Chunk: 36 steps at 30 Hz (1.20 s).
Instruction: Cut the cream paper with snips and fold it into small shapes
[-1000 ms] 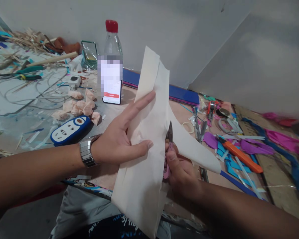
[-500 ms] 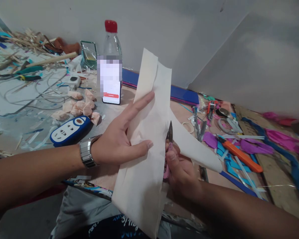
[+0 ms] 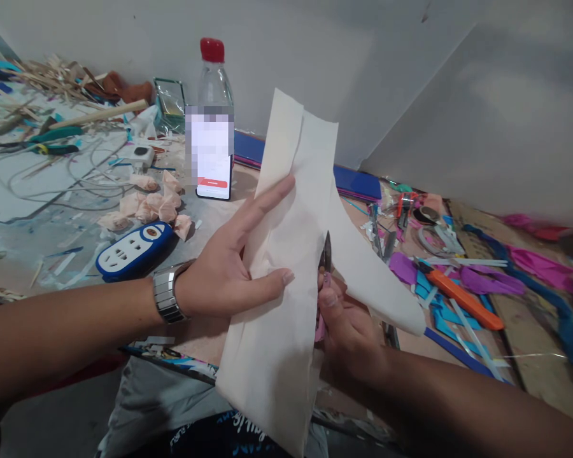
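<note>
A folded sheet of white paper or thin cloth (image 3: 291,254) stands tilted in front of me, its lower end hanging past the table edge. My left hand (image 3: 229,267) grips its left side, thumb on the front and the other fingers partly hidden behind. At its right edge, my right hand (image 3: 348,318) holds a pair of scissors (image 3: 327,257) with pink handles and dark blades pointing up. The blades meet the sheet along a cut. To the right of them, a partly cut flap (image 3: 377,273) curves down over my right hand.
A clear bottle (image 3: 214,83) with a red cap stands behind a phone (image 3: 214,156). Left are a blue-and-white power socket (image 3: 136,250), peach crumpled pieces (image 3: 150,203) and pliers (image 3: 52,149). An orange utility knife (image 3: 461,296) lies right among purple and blue scraps.
The sheet's upper right corner has shifted slightly right and up. The flap's upper part has also moved, covering more of the table behind it. Both hands stay nearly in place.
</note>
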Each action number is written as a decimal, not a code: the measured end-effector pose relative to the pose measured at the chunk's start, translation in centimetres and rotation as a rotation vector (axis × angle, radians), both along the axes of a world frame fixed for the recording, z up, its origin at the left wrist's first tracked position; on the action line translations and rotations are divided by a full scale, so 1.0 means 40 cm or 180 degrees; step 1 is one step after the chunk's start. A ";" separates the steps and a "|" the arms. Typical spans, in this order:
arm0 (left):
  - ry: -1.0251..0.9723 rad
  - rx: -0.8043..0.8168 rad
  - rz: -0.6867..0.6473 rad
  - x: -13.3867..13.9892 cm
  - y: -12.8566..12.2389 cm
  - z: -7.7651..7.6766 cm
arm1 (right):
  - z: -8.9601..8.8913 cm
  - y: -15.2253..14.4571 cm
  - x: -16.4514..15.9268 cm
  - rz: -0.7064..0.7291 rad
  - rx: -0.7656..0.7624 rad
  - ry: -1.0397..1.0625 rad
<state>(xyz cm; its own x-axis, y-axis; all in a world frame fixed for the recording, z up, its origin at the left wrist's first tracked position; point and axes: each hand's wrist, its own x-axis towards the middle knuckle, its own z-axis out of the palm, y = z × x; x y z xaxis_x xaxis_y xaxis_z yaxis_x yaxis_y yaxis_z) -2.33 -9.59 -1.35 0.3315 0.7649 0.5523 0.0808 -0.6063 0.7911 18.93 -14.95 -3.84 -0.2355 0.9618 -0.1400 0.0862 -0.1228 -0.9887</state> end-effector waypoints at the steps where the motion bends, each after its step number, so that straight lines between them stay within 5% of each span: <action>1: 0.0006 0.0004 0.0010 0.000 0.000 0.000 | 0.000 0.000 0.001 0.0018 -0.0013 -0.0018; 11: 0.0072 0.0088 0.0132 0.001 -0.001 0.002 | 0.011 -0.003 -0.015 -0.0002 -0.0066 0.0495; 28: -0.0339 -0.0183 0.0006 0.004 -0.001 0.002 | -0.012 -0.002 0.002 0.0142 -0.0117 0.0203; 31: -0.0844 -0.0496 -0.0202 0.008 0.007 0.013 | -0.016 0.006 0.006 0.0214 0.0018 0.0030; 36: -0.1605 -0.1955 -0.0108 0.012 0.027 0.043 | -0.010 0.016 0.008 0.0277 0.0364 -0.0498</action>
